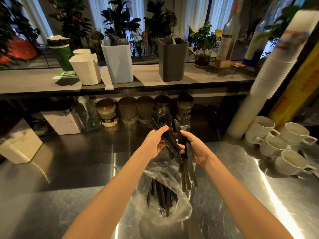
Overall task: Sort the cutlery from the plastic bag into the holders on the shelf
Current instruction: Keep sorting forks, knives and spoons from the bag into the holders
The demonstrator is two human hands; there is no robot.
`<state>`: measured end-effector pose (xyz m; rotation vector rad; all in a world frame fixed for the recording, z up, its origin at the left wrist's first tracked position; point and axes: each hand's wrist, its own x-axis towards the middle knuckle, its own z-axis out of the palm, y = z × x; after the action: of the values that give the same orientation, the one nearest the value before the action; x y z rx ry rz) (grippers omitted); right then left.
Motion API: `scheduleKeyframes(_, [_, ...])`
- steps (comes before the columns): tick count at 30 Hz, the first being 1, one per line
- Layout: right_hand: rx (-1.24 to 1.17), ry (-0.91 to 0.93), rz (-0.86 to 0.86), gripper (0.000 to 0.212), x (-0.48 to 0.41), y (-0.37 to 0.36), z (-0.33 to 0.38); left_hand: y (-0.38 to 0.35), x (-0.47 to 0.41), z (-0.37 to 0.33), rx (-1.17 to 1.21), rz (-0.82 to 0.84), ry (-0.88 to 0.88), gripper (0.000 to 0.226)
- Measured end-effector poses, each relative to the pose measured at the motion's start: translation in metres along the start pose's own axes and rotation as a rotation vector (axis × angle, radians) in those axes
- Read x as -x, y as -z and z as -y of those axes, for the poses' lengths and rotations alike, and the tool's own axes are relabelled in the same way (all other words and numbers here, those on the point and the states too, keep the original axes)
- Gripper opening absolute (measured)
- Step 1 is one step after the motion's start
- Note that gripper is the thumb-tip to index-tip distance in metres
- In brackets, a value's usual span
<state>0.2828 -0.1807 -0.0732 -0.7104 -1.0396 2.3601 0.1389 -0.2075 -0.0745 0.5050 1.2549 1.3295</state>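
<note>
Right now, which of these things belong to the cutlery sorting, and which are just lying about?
In the job: black cutlery, left hand, right hand, plastic bag, blue holder, grey holder.
Lying about: white mugs, jars, white jug, stacked paper cups.

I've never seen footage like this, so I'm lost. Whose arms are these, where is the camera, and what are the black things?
No machine here: one camera sits on a person's head, looking forward and down, so the two bare arms are the wearer's own. The left hand grips one bunch of black plastic cutlery, forks showing on top; the right hand grips a second bunch. Below them a clear plastic bag holding more cutlery lies on the steel counter. On the shelf stand a light blue holder and a dark grey holder. White cups sit at the right.
</note>
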Motion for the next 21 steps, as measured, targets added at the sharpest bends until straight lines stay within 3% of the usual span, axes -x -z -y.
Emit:
scheduleKeyframes(5, [0.096, 0.011, 0.022, 0.038, 0.000, 0.000, 0.002, 0.002, -0.005, 0.001, -0.024, -0.045, -0.078, 0.024])
scheduleKeyframes(10, [0.245, 0.041, -0.082, 0.029, -0.001, 0.001, 0.006, 0.004, -0.009, -0.002, -0.079, -0.127, -0.141, 0.012])
scheduleKeyframes(14, [0.266, 0.031, -0.111, 0.019, -0.002, 0.000, 0.004, 0.004, -0.009, 0.003, -0.248, -0.042, -0.168, 0.011])
scheduleKeyframes(17, [0.252, 0.026, -0.172, 0.025, -0.007, -0.005, 0.000, -0.003, -0.005, 0.009, -0.285, 0.011, -0.157, 0.008])
scheduleKeyframes(21, [0.308, -0.009, -0.265, 0.032, -0.010, -0.007, -0.003, -0.008, 0.000, 0.012, -0.324, 0.011, -0.131, 0.029])
